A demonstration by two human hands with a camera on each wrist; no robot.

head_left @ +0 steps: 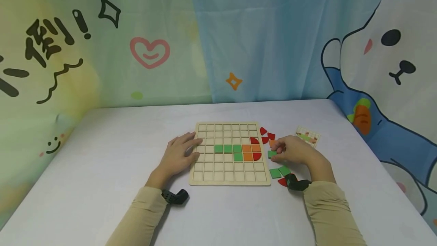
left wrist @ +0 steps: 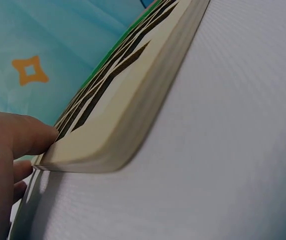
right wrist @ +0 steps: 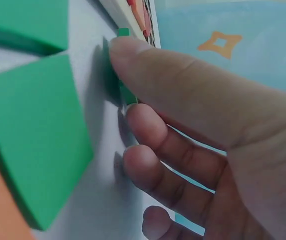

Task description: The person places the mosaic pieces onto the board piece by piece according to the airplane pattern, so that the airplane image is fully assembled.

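Observation:
A wooden grid board [head_left: 222, 167] lies flat on the table. On it are green square tiles [head_left: 227, 149], orange square tiles [head_left: 248, 156] and red rounded tiles [head_left: 257, 156]. My left hand [head_left: 176, 155] rests at the board's left edge, fingertips on the frame and outer cells. Just off the right edge, my right hand [head_left: 294, 149] pinches a green square tile [head_left: 271, 154] between thumb and index finger. The right wrist view shows this green tile [right wrist: 128, 94] edge-on, close over the cloth, partly hidden by the thumb. The other fingers are loosely bent.
Beside the board's right edge lie red tiles [head_left: 263, 131], an orange tile [head_left: 272, 143] and loose green tiles [head_left: 275, 173]. A red piece [head_left: 282, 182] is partly behind the right wrist camera. A small pattern card [head_left: 308, 136] sits beyond the right hand. Printed curtains hang behind the table.

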